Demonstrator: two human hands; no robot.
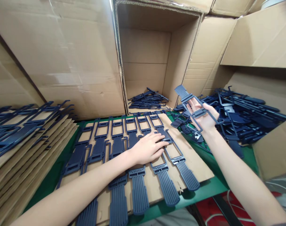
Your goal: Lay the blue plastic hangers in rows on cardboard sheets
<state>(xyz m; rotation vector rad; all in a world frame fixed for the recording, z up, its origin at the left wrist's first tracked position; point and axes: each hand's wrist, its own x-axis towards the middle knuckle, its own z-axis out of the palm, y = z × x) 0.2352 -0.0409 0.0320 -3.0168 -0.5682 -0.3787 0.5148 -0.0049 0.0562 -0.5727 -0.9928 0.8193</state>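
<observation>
Navy plastic part up in R hand, L hand down on the rows

R hand (202, 116) has thumb & fingers round the frame of one part (199, 112), palm showing thru the opening, ribbed end sticking up past the fingertips. L hand (149, 147) is palm down, fingers loosely spread over the laid-out parts (138, 190); looks like light contact, but can't tell if any finger grips, undersides hidden.

Step in hand, prob.: handling a single part w/ R while L rests on the rows. Next move, I'd say, calls for clear room round R's piece so its thin frame doesn't catch.

Main snag risk: loose heap (247, 114) just behind & right of R fingers, some pcs near the R edge of the cardboard sheet (197, 164). Open box (182, 51) w/ more parts sits beyond L fingertips. Stacked sheets (52, 153) bearing similar parts are well left of L fingers; L forearm hides some laid-out pcs.
</observation>
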